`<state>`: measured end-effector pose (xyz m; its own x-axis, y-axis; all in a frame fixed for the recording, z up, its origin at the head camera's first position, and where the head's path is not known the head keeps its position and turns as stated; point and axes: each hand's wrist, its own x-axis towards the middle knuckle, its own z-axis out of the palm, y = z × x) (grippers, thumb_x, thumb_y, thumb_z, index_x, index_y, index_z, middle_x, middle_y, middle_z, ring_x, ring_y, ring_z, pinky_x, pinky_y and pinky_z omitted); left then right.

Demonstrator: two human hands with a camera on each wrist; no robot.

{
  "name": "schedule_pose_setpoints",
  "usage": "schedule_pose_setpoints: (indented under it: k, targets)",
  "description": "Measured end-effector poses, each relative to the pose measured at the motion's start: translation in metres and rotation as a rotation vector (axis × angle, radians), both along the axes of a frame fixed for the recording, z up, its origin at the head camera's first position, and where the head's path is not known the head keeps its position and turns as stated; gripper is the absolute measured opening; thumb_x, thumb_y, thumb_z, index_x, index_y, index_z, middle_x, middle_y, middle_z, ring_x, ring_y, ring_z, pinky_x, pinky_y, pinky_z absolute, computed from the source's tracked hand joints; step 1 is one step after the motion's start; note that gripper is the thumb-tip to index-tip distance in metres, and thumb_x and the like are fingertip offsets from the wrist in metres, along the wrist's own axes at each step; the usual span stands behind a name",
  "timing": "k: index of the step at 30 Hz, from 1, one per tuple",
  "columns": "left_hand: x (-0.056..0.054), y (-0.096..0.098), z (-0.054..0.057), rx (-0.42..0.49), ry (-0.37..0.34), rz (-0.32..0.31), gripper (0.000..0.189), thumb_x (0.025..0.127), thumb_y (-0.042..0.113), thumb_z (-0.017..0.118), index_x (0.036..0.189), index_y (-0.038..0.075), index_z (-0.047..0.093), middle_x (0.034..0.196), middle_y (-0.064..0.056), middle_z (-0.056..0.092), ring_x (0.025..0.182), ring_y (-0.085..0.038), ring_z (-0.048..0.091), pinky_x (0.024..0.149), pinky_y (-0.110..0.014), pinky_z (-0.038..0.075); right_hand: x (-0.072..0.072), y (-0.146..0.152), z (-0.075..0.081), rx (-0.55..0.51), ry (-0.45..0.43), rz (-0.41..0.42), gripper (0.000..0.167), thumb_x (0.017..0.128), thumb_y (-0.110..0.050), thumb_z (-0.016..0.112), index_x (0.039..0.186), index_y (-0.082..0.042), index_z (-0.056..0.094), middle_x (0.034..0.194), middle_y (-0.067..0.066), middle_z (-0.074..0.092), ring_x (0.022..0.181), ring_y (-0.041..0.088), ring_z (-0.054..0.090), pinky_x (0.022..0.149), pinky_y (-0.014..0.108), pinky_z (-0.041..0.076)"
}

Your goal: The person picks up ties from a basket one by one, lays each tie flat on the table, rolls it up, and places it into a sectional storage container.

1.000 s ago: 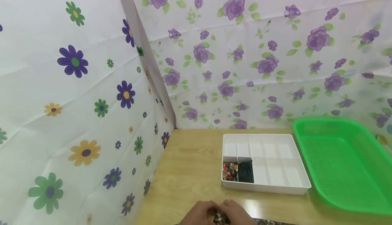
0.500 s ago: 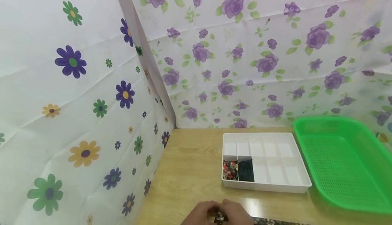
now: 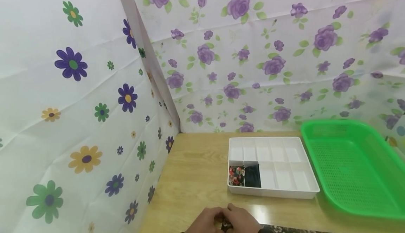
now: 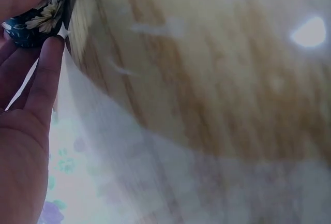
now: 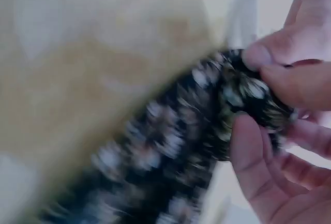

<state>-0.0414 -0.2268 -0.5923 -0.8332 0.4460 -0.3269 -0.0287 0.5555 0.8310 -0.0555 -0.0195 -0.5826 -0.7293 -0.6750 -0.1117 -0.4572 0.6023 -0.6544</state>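
Note:
A long strip of dark floral cloth [image 5: 155,141] runs into a rolled end [image 5: 251,97] between both hands. My left hand [image 3: 205,221] grips the roll from the left, its fingertips and thumb bent around it. From the other side my right hand [image 3: 243,221] pinches the same roll, with finger [image 5: 247,141] and thumb against the cloth. In the left wrist view the roll's dark edge [image 4: 44,19] shows light flowers. The strip's loose part trails right along the front of the table in the head view, cut off by the frame's lower edge.
Beyond the hands stands a white divided tray [image 3: 273,193]. Two front-left compartments hold a red-patterned cloth bundle [image 3: 236,176] and a dark cloth bundle [image 3: 252,176]. A green plastic basket [image 3: 357,169] is right of it on the wooden table [image 3: 190,169]. Flowered sheets [image 3: 253,57] enclose the back and left.
Both hands stay close together on the roll, with small finger movements; less of the roll shows between them now. The head view has shifted slightly. Tray and basket keep their places.

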Motion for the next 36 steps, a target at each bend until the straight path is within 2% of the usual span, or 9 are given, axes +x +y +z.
schedule_pose_setpoints:
  k: [4, 8, 11, 16, 22, 25, 28, 33, 36]
  targets:
    - [0.002, 0.000, -0.005, 0.079, -0.009, -0.002, 0.044, 0.086, 0.030, 0.086, 0.127, 0.028, 0.070, 0.118, 0.016, 0.073, 0.107, 0.001, 0.067, 0.095, -0.026, 0.055, 0.000, 0.007, -0.023, -0.157, -0.042, -0.017, 0.019, 0.083, -0.012, 0.076, 0.097, -0.019, 0.065, 0.080, -0.013, 0.043, 0.066, -0.001, 0.037, 0.059, 0.020, 0.035]
    - [0.004, 0.001, -0.005, 0.107, -0.028, 0.015, 0.040, 0.086, 0.033, 0.085, 0.124, 0.028, 0.072, 0.115, 0.016, 0.074, 0.106, 0.000, 0.068, 0.096, -0.025, 0.055, -0.001, 0.014, -0.044, -0.293, -0.055, -0.005, 0.017, 0.081, -0.012, 0.069, 0.082, -0.018, 0.053, 0.082, -0.015, 0.043, 0.069, -0.005, 0.039, 0.060, 0.018, 0.036]
    - [0.004, 0.002, -0.002, 0.085, -0.040, 0.022, 0.041, 0.086, 0.033, 0.086, 0.124, 0.027, 0.073, 0.114, 0.015, 0.075, 0.105, 0.000, 0.068, 0.094, -0.025, 0.056, -0.002, 0.017, -0.045, -0.298, -0.020, 0.023, 0.018, 0.090, -0.023, 0.070, 0.084, -0.019, 0.053, 0.085, -0.016, 0.043, 0.070, -0.006, 0.040, 0.059, 0.020, 0.038]
    - [0.002, 0.004, 0.004, 0.001, -0.044, 0.023, 0.041, 0.084, 0.028, 0.088, 0.123, 0.023, 0.074, 0.112, 0.013, 0.076, 0.102, 0.000, 0.069, 0.094, -0.027, 0.057, -0.001, 0.017, -0.022, -0.155, 0.049, 0.049, 0.032, 0.090, -0.045, 0.077, 0.095, -0.020, 0.059, 0.087, -0.014, 0.045, 0.068, -0.004, 0.040, 0.059, 0.021, 0.040]
    - [0.000, 0.003, 0.004, -0.048, 0.016, -0.002, 0.041, 0.084, 0.020, 0.088, 0.123, 0.023, 0.074, 0.112, 0.015, 0.076, 0.104, 0.002, 0.068, 0.097, -0.027, 0.056, -0.003, 0.008, -0.004, -0.020, -0.024, 0.052, 0.049, 0.091, -0.054, 0.074, 0.129, -0.023, 0.066, 0.089, -0.012, 0.049, 0.068, 0.001, 0.044, 0.062, 0.024, 0.042]
    - [0.003, 0.002, 0.002, 0.020, -0.017, -0.003, 0.040, 0.087, 0.025, 0.085, 0.125, 0.025, 0.071, 0.112, 0.015, 0.074, 0.102, 0.001, 0.067, 0.093, -0.026, 0.056, -0.006, 0.011, -0.012, -0.087, -0.085, 0.060, 0.046, 0.095, -0.045, 0.073, 0.135, -0.025, 0.065, 0.088, -0.011, 0.047, 0.067, 0.002, 0.043, 0.059, 0.023, 0.039]
    - [0.004, 0.002, -0.001, 0.082, -0.060, 0.005, 0.040, 0.090, 0.032, 0.082, 0.127, 0.028, 0.069, 0.115, 0.015, 0.072, 0.104, 0.000, 0.067, 0.093, -0.025, 0.056, -0.008, 0.017, -0.028, -0.193, -0.045, 0.083, 0.040, 0.096, -0.032, 0.073, 0.134, -0.022, 0.065, 0.089, -0.012, 0.046, 0.069, -0.001, 0.040, 0.058, 0.024, 0.039]
    - [0.002, 0.003, -0.001, 0.119, -0.077, 0.013, 0.042, 0.090, 0.034, 0.082, 0.130, 0.029, 0.068, 0.123, 0.014, 0.072, 0.112, -0.002, 0.066, 0.098, -0.024, 0.054, -0.007, 0.023, -0.046, -0.360, 0.027, 0.053, 0.023, 0.090, -0.018, 0.074, 0.111, -0.021, 0.066, 0.091, -0.013, 0.048, 0.073, -0.006, 0.042, 0.062, 0.018, 0.042]
    - [0.001, 0.001, -0.001, 0.102, -0.082, 0.016, 0.043, 0.089, 0.030, 0.083, 0.129, 0.027, 0.069, 0.123, 0.013, 0.072, 0.112, -0.003, 0.067, 0.098, -0.024, 0.054, -0.006, 0.023, -0.041, -0.333, 0.039, 0.051, 0.021, 0.089, -0.022, 0.076, 0.107, -0.020, 0.064, 0.092, -0.014, 0.049, 0.075, -0.007, 0.043, 0.064, 0.017, 0.043]
